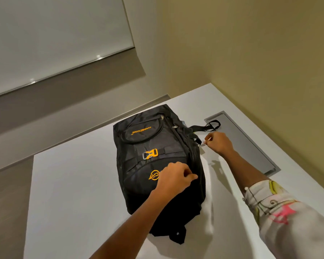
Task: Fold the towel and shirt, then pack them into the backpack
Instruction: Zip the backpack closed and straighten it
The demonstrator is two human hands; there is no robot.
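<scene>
Head view, looking down on a white table (73, 184) set in the corner of a beige wall (269, 53). A black backpack (135, 184) lies on the table with its front panel facing up and its top end pointing away from the camera. Orange "CREATORS" lettering (141, 130) marks the upper pocket. An orange-and-grey buckle (150, 153) sits at mid-panel, and a round orange "CR" logo (154, 174) lies on the lower pocket, just beside the left hand.

The left hand (173, 179) rests on the lower right part of the front panel. Its fingers are curled, and the thumb and forefinger pinch the fabric next to the side zip line. The right hand (219, 143) is beside the upper right edge of the bag, above the tabletop, with its fingertips gripping a small metal zipper pull (201, 145). The right forearm wears a rolled, patterned white sleeve (288, 221).

A black carry loop (212, 125) extends from the top of the bag onto a grey recessed panel (247, 146) set into the table. A black strap end (178, 236) sticks out from under the near end of the bag.
</scene>
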